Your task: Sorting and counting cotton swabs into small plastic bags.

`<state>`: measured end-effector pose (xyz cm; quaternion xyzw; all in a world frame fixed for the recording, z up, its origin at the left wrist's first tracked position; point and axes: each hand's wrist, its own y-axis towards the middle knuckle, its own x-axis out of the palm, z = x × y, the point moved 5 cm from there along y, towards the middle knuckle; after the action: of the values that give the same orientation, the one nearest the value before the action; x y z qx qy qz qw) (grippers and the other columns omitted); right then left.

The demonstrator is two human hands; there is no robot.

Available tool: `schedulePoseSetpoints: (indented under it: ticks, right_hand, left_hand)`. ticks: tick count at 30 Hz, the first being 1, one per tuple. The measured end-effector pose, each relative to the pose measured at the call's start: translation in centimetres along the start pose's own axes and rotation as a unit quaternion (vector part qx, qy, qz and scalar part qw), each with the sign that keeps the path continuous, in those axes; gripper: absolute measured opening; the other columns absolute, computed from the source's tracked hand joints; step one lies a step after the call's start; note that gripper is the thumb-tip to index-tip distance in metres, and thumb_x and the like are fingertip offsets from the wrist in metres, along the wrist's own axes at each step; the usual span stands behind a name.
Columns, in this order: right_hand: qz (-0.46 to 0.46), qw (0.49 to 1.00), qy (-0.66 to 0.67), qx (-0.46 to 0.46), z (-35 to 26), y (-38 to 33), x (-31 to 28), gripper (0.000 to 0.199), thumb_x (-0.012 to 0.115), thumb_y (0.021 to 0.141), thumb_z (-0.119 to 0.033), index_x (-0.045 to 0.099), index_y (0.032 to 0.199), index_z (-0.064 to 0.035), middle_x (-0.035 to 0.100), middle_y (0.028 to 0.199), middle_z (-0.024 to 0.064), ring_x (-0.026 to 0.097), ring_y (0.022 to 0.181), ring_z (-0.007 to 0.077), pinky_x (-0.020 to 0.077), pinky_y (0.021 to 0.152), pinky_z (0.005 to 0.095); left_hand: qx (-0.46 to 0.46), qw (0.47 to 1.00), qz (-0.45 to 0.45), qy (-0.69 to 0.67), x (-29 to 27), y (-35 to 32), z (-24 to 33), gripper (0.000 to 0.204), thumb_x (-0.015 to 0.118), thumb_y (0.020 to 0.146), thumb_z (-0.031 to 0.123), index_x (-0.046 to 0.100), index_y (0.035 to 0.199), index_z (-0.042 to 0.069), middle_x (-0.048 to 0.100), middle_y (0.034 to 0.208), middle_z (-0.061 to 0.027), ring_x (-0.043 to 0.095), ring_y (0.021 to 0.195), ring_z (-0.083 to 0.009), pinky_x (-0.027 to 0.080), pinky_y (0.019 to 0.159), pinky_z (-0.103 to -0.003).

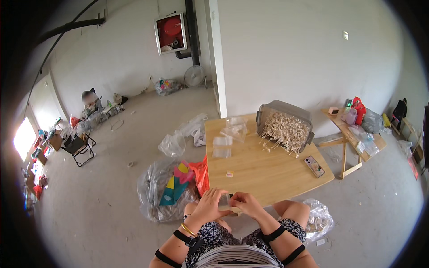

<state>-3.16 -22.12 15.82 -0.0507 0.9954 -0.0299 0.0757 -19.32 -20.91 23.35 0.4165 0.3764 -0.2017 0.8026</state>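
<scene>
1. Clear packet (225, 202): located between the two hands, at the near edge of the wooden surface (263, 178). Its long axis appears to run away from the person's body; which end is the opening cannot be told.
2. Left hand (208, 203): clamped on the packet, fingers along the far side, thumb on the near side.
3. Right hand (246, 204): fingers bunched together at the packet's right edge; whether they grip it or something small cannot be told.
4. Grey bin (267, 109): lying tipped on the surface, mouth toward the person, long axis running left to right and sloping nearer at the right. Pale thin sticks (286, 129) fill it, some spilled over its lip.
5. Phone (314, 166): flat near the right edge, long axis slanting from far left to near right.
6. Clear flat bags (222, 147): on the left part of the surface; a small card (229, 173) lies nearer the hands.
7. Red bag (202, 172): against the surface's left edge.
</scene>
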Motion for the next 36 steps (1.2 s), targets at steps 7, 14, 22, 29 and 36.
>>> schedulePoseSetpoints:
  ticks: [7, 14, 22, 29, 36]
  right_hand:
    - [-0.024, 1.0, -0.016, 0.012, 3.5, 0.6, 2.2, 0.017, 0.069, 0.093, -0.017, 0.068, 0.098, 0.0002, 0.07, 0.085, 0.0036, 0.063, 0.076, 0.0093, 0.0508, 0.07, 0.0256]
    - [-0.015, 0.999, -0.004, 0.042, 10.4, 0.6, 0.9, 0.023, 0.065, 0.097, -0.02, 0.069, 0.102, 0.0012, 0.072, 0.087, 0.0082, 0.067, 0.076, 0.0144, 0.054, 0.07, 0.0293]
    - [-0.046, 0.994, 0.007, 0.1, 12.4, 0.0, -0.2, 0.024, 0.057, 0.103, -0.018, 0.067, 0.109, 0.0034, 0.072, 0.098, 0.0106, 0.069, 0.089, 0.0171, 0.0554, 0.08, 0.0296]
    - [-0.047, 0.988, -0.004, 0.146, 13.3, -0.1, -0.4, 0.023, 0.057, 0.103, -0.016, 0.067, 0.109, 0.0034, 0.072, 0.1, 0.0105, 0.069, 0.091, 0.0173, 0.0558, 0.082, 0.0303]
    - [-0.053, 0.988, 0.02, 0.145, 14.1, -0.1, 0.2, 0.024, 0.058, 0.103, -0.018, 0.066, 0.109, 0.0041, 0.071, 0.1, 0.0103, 0.069, 0.092, 0.0174, 0.056, 0.082, 0.0305]
  left_hand:
    - [-0.084, 0.994, -0.038, -0.066, 1.5, -3.0, -2.6, 0.069, 0.092, 0.065, 0.03, 0.054, 0.119, 0.009, 0.057, 0.102, -0.0074, 0.059, 0.092, -0.0262, 0.048, 0.086, -0.039]
    - [-0.163, 0.979, -0.086, 0.092, 3.5, -9.0, -13.1, 0.058, 0.088, 0.066, 0.031, 0.057, 0.112, 0.013, 0.059, 0.109, -0.0073, 0.056, 0.11, -0.0298, 0.041, 0.095, -0.043]
    - [-0.246, 0.951, -0.153, 0.11, 7.5, -12.9, -21.0, 0.062, 0.088, 0.064, 0.036, 0.06, 0.116, 0.017, 0.059, 0.119, -0.0069, 0.05, 0.121, -0.0313, 0.037, 0.101, -0.047]
    - [-0.27, 0.95, -0.144, 0.062, 9.2, -12.8, -21.4, 0.062, 0.086, 0.067, 0.036, 0.061, 0.123, 0.025, 0.057, 0.128, -0.0042, 0.048, 0.127, -0.0303, 0.034, 0.108, -0.048]
    - [-0.265, 0.954, -0.137, -0.018, 9.6, -10.0, -19.5, 0.066, 0.087, 0.065, 0.037, 0.062, 0.123, 0.02, 0.057, 0.127, -0.0055, 0.046, 0.128, -0.0314, 0.032, 0.109, -0.047]
